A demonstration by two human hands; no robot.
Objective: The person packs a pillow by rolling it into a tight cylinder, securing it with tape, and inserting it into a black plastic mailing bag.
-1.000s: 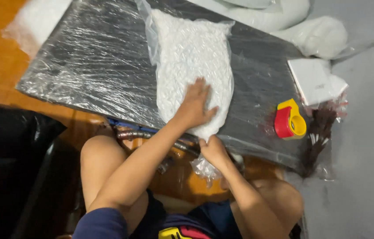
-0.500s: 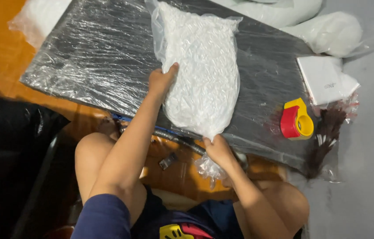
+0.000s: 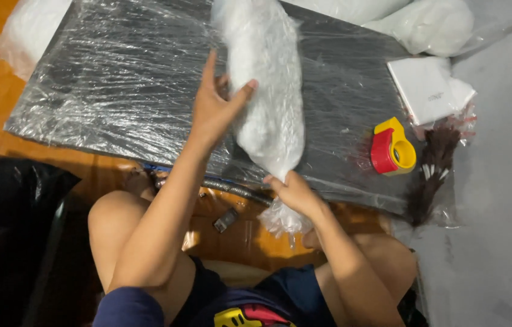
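I read left hand (image 3: 213,112) cupping side of white filled bag (image 3: 268,91), grip loose, thumb across. Right hand (image 3: 292,192) pinching bag neck. Bag raised on edge over wrapped dark board (image 3: 116,91). Risk: bag slips from loose cup; thin film tears at neck.

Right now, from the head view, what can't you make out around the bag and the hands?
- Filled plastic bag: contents unclear through the film; top cut off by the frame edge.
- Right hand: fingers hidden around the bag's neck.
- Small dark object on the floor: too small to identify.
- Left hand: palm faces away.
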